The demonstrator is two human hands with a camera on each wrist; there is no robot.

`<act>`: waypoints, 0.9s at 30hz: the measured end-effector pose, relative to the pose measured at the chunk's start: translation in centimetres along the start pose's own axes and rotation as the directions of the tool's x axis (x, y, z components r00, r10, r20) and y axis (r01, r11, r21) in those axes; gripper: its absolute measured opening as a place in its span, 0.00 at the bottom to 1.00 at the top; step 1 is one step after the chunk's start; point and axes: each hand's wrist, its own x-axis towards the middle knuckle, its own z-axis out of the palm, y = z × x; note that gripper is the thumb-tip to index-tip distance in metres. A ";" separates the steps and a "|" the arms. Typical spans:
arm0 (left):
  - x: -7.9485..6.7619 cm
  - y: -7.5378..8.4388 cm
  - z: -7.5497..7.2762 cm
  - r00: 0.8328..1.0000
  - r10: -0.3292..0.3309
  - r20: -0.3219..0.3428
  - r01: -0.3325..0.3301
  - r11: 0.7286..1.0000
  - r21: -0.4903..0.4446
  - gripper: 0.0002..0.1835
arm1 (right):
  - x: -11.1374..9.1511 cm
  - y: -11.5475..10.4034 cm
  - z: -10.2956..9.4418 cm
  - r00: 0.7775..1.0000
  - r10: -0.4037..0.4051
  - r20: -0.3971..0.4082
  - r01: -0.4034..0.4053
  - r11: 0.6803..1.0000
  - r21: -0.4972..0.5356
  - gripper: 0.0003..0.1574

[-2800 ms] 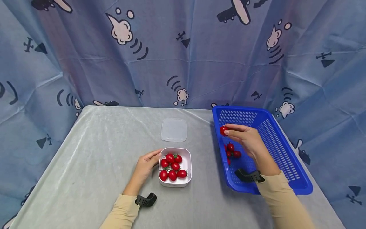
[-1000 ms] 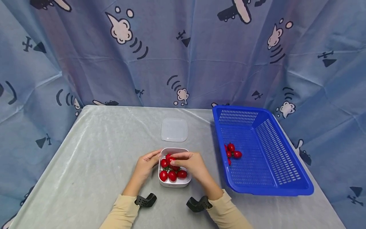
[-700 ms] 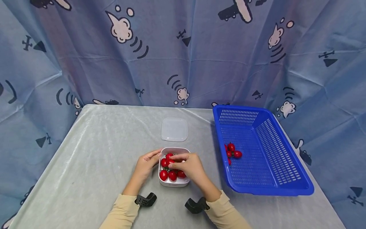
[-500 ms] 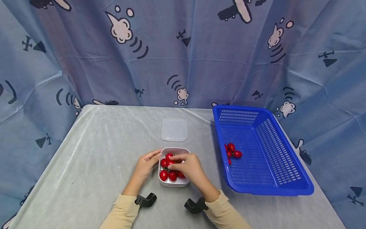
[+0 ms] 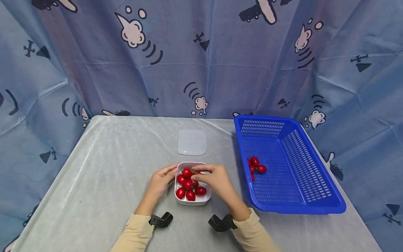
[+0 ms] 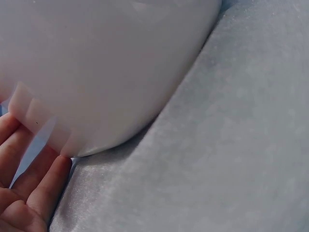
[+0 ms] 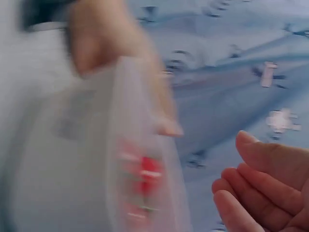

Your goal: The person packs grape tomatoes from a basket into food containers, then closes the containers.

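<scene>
A white square box (image 5: 189, 202) stands on the table with several cherry tomatoes (image 5: 187, 184) inside, one lying on top of the others. My left hand (image 5: 160, 181) touches the box's left side; in the left wrist view its fingertips (image 6: 63, 162) rest against the outer wall. Over the right half of the box is my right hand (image 5: 217, 178), partly covering the tomatoes there. Thumb and fingers stand apart with nothing between them in the right wrist view, where the box is blurred.
A blue perforated basket (image 5: 319, 168) on the right holds several more cherry tomatoes (image 5: 261, 169) along its left side. Behind the box lies a clear square lid (image 5: 192, 142). A patterned blue curtain (image 5: 176, 70) hangs behind the table.
My right hand carried a cherry tomato from the blue basket into the box, let it go on top of the others, and has drawn back slightly right. My left hand stayed at the box.
</scene>
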 end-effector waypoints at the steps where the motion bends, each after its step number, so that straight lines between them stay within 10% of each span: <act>1: 0.0 0.0 0.0 1.000 -0.002 -0.001 0.002 1.000 -0.006 0.20 | 0.0 -0.5 -0.8 1.000 -0.005 -0.022 0.005 1.000 0.018 0.15; 9: 0.1 -0.1 0.0 1.000 -0.026 -0.007 0.026 0.999 -0.037 0.19 | -0.3 -3.4 -9.6 0.975 -0.007 -0.221 0.008 1.000 0.003 0.24; 16: -0.1 -0.1 0.1 1.000 -0.023 -0.011 0.022 0.999 -0.037 0.19 | 1.3 -1.7 -16.0 0.955 0.004 -0.298 -0.038 0.993 -0.108 0.33; 27: 0.0 -0.2 0.0 1.000 -0.013 0.000 0.013 0.999 -0.046 0.19 | 5.3 4.1 -20.8 0.992 0.069 -0.110 -0.082 0.988 -0.128 0.40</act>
